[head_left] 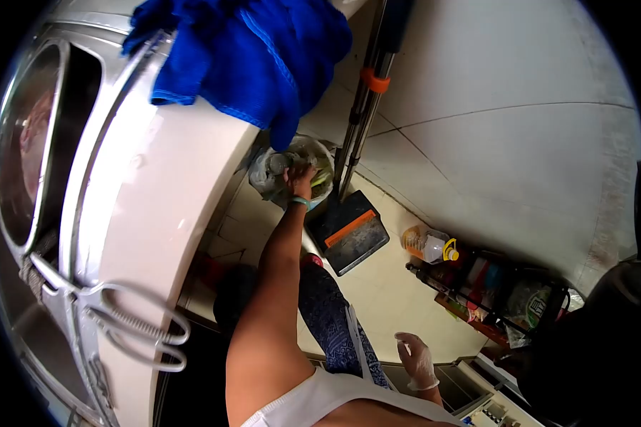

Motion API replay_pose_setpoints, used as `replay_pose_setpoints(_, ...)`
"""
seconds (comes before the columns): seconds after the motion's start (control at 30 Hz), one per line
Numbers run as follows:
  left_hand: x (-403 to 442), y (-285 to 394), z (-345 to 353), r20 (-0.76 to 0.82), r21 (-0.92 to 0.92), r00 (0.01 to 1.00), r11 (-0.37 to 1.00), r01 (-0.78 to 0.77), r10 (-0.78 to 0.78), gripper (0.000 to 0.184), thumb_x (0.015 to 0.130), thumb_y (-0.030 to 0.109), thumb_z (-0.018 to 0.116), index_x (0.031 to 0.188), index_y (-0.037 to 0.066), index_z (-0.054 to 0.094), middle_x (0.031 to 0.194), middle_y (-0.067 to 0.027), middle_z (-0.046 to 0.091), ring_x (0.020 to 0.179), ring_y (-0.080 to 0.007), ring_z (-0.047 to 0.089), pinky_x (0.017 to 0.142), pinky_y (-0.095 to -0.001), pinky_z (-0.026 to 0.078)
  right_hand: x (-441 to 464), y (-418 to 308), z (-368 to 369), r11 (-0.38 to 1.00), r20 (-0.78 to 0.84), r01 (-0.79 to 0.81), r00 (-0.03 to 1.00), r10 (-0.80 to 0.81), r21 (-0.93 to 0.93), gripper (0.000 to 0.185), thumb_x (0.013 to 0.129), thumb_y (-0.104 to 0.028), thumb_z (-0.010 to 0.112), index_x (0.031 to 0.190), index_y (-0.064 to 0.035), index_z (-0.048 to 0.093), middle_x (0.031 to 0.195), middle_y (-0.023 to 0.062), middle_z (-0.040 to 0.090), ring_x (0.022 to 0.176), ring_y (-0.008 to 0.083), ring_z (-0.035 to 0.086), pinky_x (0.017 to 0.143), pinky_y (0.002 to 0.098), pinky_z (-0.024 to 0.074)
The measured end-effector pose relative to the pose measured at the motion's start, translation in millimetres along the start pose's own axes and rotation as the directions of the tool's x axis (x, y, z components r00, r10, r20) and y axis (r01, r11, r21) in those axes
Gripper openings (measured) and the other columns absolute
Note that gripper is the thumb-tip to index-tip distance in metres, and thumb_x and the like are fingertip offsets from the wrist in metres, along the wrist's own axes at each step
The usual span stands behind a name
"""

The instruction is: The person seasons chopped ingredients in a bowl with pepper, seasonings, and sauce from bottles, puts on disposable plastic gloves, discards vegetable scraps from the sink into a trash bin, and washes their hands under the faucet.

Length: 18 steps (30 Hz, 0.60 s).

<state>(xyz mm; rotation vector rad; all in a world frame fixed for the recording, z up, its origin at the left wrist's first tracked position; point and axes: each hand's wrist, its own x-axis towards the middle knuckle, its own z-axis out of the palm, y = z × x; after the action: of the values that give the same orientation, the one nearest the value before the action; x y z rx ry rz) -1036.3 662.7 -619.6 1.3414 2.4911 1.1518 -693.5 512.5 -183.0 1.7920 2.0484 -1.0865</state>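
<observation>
My left hand reaches down into a bin lined with a clear plastic bag, a green band around its wrist. Its fingers look spread over the rubbish, with no clear grip on anything. Beside them in the bag lie a greyish round item and some pale green scraps. My right hand, in a thin clear glove, hangs low near my body, fingers stretched out and nothing in them.
A black dustpan with an orange strip and metal poles stand by the wall. A blue cloth drapes over the counter; scissors lie by the sink. A yellow-capped bottle and a rack are at right.
</observation>
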Motion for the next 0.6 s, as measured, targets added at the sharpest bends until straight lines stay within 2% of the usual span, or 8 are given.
replay_pose_setpoints(0.1,-8.1,-14.0,22.7,-0.015,0.288,0.980,0.940,-0.184,0.196,0.027,0.089,0.017,0.053,0.114,0.020,0.063,0.088,-0.0123,0.061,0.096,-0.0242,0.056,0.096,-0.0448,0.036,-0.7,9.9,9.6,1.000,0.004,-0.019,1.000,0.019,-0.017,0.019,0.086,-0.010,0.058,0.102,-0.0033,0.063,0.098,0.0156,0.066,0.091,0.0286,0.064,0.078,0.0349,0.0499)
replay_pose_setpoints(0.13,5.5,7.1,9.4,0.389,0.351,0.919,0.933,-0.082,-0.066,0.026,0.091,0.016,0.050,0.114,0.017,0.063,0.090,-0.0101,0.064,0.103,-0.0249,0.054,0.099,-0.0445,0.035,-1.9,10.1,11.1,1.000,0.009,-0.026,1.000,0.026,-0.017,0.019,0.086,-0.010,0.058,0.102,-0.0033,0.063,0.098,0.0156,0.066,0.091,0.0286,0.064,0.078,0.0349,0.0499)
replay_pose_setpoints(0.23,15.9,8.2,21.0,0.753,0.455,0.577,0.884,-0.110,-0.316,0.045,0.095,0.011,0.044,0.139,0.016,0.041,0.117,-0.0147,0.062,0.123,-0.0310,0.044,0.104,-0.0486,0.033,-6.0,2.6,9.0,0.999,0.022,0.025,0.999,-0.024,-0.047,0.018,0.086,-0.010,0.058,0.102,-0.0032,0.063,0.098,0.0162,0.066,0.091,0.0300,0.064,0.078,0.0351,0.0499)
replay_pose_setpoints(0.3,45.0,48.0,-36.6,0.825,0.312,0.507,0.949,-0.037,-0.251,0.062,0.094,0.003,0.041,0.148,0.027,0.021,0.149,-0.0185,0.026,0.131,-0.0377,0.037,0.102,-0.0490,0.039,-11.3,-11.3,2.3,0.999,0.034,0.043,0.999,-0.042,-0.024,0.017,0.086,-0.008,0.057,0.101,-0.0031,0.063,0.098,0.0165,0.065,0.091,0.0316,0.063,0.079,0.0358,0.0498)
replay_pose_setpoints(0.33,49.7,56.2,-53.6,0.829,0.245,0.477,0.956,0.160,-0.293,0.068,0.092,-0.005,0.039,0.148,0.027,0.019,0.153,-0.0160,0.011,0.133,-0.0426,0.030,0.104,-0.0483,0.040,-14.8,-18.3,-2.3,0.999,0.040,0.049,0.998,-0.048,-0.019,0.017,0.086,-0.008,0.057,0.101,-0.0031,0.063,0.098,0.0165,0.065,0.091,0.0316,0.063,0.079,0.0358,0.0498)
replay_pose_setpoints(0.37,46.1,57.0,-54.3,0.773,0.300,0.580,0.954,0.023,-0.257,0.073,0.088,-0.011,0.039,0.147,0.028,0.021,0.154,-0.0154,0.007,0.134,-0.0417,0.029,0.099,-0.0458,0.045,-18.3,-25.8,-6.5,0.996,0.034,0.088,0.996,-0.087,-0.010,0.017,0.085,-0.008,0.057,0.100,-0.0027,0.063,0.097,0.0170,0.065,0.092,0.0327,0.063,0.080,0.0371,0.0497)
replay_pose_setpoints(0.5,20.9,94.5,-134.7,0.650,0.142,0.735,0.981,0.133,-0.194,0.076,0.079,-0.014,0.046,0.143,0.026,0.034,0.151,-0.0191,0.021,0.133,-0.0396,0.033,0.101,-0.0430,0.042,-34.3,-71.9,-25.2,0.971,0.048,0.237,0.970,-0.237,0.005,0.018,0.084,-0.007,0.056,0.100,-0.0024,0.063,0.098,0.0175,0.065,0.093,0.0345,0.062,0.082,0.0392,0.0491)
replay_pose_setpoints(0.6,14.9,151.9,-255.1,0.563,-0.192,0.799,0.907,0.376,-0.211,0.060,0.075,-0.007,0.053,0.131,0.015,0.050,0.122,-0.0222,0.056,0.114,-0.0352,0.053,0.095,-0.0414,0.044,-44.4,-117.9,-42.2,0.934,0.071,0.357,0.932,-0.357,0.012,0.018,0.084,-0.007,0.056,0.101,-0.0024,0.062,0.099,0.0173,0.065,0.094,0.0348,0.062,0.083,0.0395,0.0488)
